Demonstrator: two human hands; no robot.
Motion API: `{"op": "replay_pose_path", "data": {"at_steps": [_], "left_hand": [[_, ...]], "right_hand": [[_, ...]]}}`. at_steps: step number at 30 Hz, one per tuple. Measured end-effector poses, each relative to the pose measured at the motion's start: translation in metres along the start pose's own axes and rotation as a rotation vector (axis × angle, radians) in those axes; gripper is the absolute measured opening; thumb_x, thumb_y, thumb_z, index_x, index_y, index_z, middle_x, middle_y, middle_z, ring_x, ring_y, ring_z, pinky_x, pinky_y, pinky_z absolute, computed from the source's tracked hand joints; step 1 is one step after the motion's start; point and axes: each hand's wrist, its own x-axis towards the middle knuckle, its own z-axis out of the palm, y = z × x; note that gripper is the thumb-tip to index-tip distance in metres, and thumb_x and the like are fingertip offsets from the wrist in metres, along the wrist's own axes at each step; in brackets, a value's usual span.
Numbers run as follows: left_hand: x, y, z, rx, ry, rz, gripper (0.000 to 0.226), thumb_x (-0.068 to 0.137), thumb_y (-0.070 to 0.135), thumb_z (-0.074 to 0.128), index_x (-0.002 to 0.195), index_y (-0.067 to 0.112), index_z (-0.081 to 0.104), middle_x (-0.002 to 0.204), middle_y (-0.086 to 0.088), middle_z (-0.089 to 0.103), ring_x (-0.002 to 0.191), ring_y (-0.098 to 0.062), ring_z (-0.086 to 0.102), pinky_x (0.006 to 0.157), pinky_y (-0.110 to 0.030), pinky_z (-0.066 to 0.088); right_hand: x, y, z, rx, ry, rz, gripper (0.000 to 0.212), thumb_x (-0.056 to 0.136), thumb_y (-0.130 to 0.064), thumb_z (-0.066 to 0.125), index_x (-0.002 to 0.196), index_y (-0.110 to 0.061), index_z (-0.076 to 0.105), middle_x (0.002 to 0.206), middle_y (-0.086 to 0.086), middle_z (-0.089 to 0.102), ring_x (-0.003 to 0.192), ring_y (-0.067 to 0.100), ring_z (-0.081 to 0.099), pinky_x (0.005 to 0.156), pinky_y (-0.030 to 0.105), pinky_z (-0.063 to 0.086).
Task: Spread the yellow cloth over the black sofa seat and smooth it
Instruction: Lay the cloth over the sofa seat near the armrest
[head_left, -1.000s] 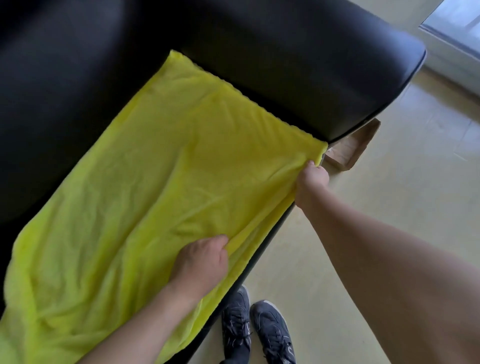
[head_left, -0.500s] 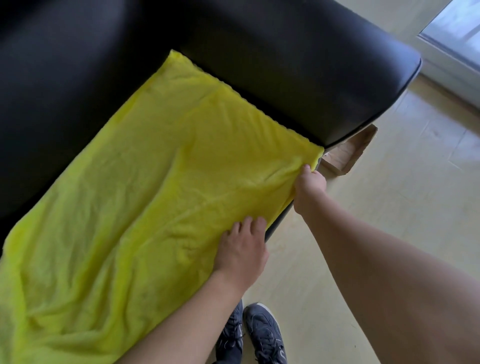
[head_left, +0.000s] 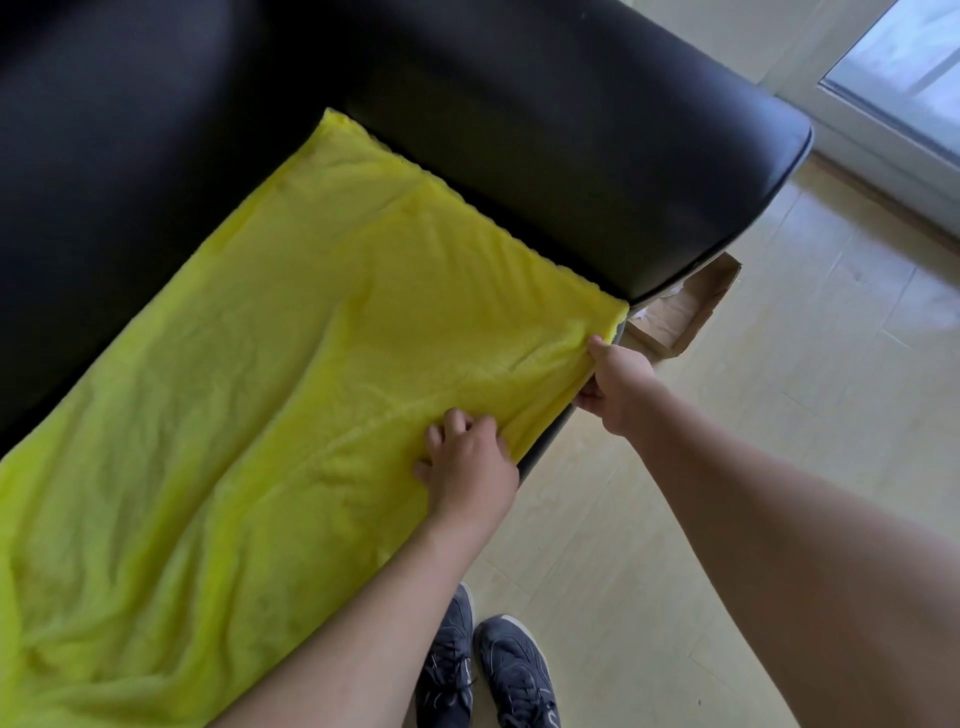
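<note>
Dark sneakers (head_left: 488, 670) nearest. L hand (head_left: 470, 460) rests on the yellow cloth (head_left: 291, 395) at the seat's front edge, fingers loosely bent – likely anchoring it. R hand (head_left: 615, 382) pinches the front-right corner by the black sofa (head_left: 545, 130) armrest – prob. pulling wrinkles taut.

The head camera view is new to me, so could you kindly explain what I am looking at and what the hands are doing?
There is no machine here: a person wears a wide-angle camera on the head, looking down at their own bare arms. A yellow cloth lies spread over the seat of a black sofa, with some creases in it. The right hand pinches the cloth's front corner beside the armrest. The left hand rests on the cloth near the seat's front edge, its fingers bent onto the fabric. Below are the person's dark shoes on a pale floor, and a cardboard box peeks out beside the sofa.
</note>
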Motion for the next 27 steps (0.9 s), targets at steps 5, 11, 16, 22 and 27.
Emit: {"op": "replay_pose_path", "data": {"at_steps": [5, 11, 16, 22, 27], "left_hand": [[0.015, -0.004, -0.015, -0.12, -0.25, -0.163, 0.028, 0.097, 0.02, 0.034, 0.109, 0.028, 0.059, 0.133, -0.001, 0.032, 0.123, -0.027, 0.026, 0.105, -0.044, 0.03], [0.023, 0.013, -0.02, 0.243, -0.359, -0.202, 0.039, 0.089, 0.016, 0.034, 0.124, 0.02, 0.05, 0.131, -0.005, 0.022, 0.121, -0.029, 0.022, 0.099, -0.044, 0.028], [0.028, 0.015, -0.02, 0.24, -0.332, -0.204, 0.035, 0.093, 0.031, 0.048, 0.124, 0.017, 0.053, 0.131, -0.005, 0.027, 0.121, -0.029, 0.024, 0.094, -0.047, 0.03], [-0.002, -0.007, 0.004, 0.244, 0.227, 0.304, 0.027, 0.073, 0.037, 0.069, 0.089, 0.022, 0.054, 0.1, -0.002, 0.048, 0.095, -0.028, 0.046, 0.079, -0.046, 0.039], [-0.015, -0.02, 0.019, 0.428, 0.204, 0.508, 0.035, 0.059, 0.021, 0.079, 0.09, 0.019, 0.062, 0.102, -0.009, 0.053, 0.094, -0.031, 0.051, 0.089, -0.069, 0.039]], "right_hand": [[-0.001, -0.003, 0.0, -0.004, 0.004, 0.019, 0.033, 0.1, -0.036, 0.048, 0.119, -0.009, 0.053, 0.114, 0.014, 0.064, 0.088, 0.027, 0.064, 0.051, 0.034, 0.05], [-0.003, -0.005, -0.001, 0.003, 0.012, 0.027, 0.03, 0.101, -0.036, 0.048, 0.115, -0.01, 0.052, 0.105, 0.012, 0.062, 0.079, 0.024, 0.062, 0.051, 0.034, 0.049], [-0.002, -0.007, -0.003, -0.055, 0.069, -0.065, 0.021, 0.102, -0.034, 0.044, 0.107, -0.016, 0.052, 0.09, 0.006, 0.054, 0.089, 0.027, 0.059, 0.06, 0.037, 0.054], [-0.008, 0.016, -0.001, -0.232, 0.247, -0.389, 0.04, 0.097, -0.04, 0.053, 0.125, -0.013, 0.046, 0.117, 0.004, 0.047, 0.095, 0.017, 0.05, 0.088, 0.033, 0.045], [-0.013, 0.036, -0.003, -0.237, 0.187, -0.408, 0.029, 0.089, -0.039, 0.061, 0.103, -0.013, 0.054, 0.097, 0.006, 0.061, 0.085, 0.021, 0.058, 0.076, 0.035, 0.048]]}}
